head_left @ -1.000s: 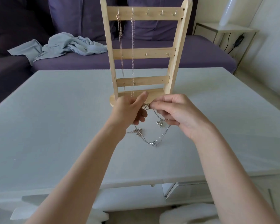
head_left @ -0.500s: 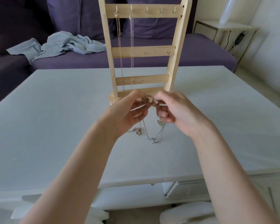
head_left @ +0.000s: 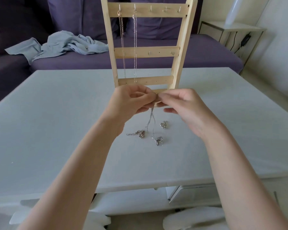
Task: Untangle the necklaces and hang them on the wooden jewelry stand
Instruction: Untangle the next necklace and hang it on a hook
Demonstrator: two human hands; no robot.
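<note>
A wooden jewelry stand (head_left: 147, 52) rises at the table's far middle, with two thin chains (head_left: 135, 45) hanging from hooks at the left of its top bar. My left hand (head_left: 131, 102) and my right hand (head_left: 181, 107) meet in front of the stand's base, and both pinch the top of a silver necklace (head_left: 150, 123). Its strands hang down to the table. Its lower end lies in small tangled clumps, one at the left (head_left: 140, 133), one at the bottom (head_left: 159, 141). A separate clump (head_left: 163, 125) lies to the right.
The pale table (head_left: 56, 130) stretches wide on both sides of my arms. Behind it a purple sofa (head_left: 198, 55) holds a crumpled grey-blue shirt (head_left: 61, 44). A white side table (head_left: 231, 29) stands at the back right.
Both hands have risen a little toward the stand's base, pinching the necklace. The loop has pulled straight into hanging strands, and its clumps now trail on the table.
</note>
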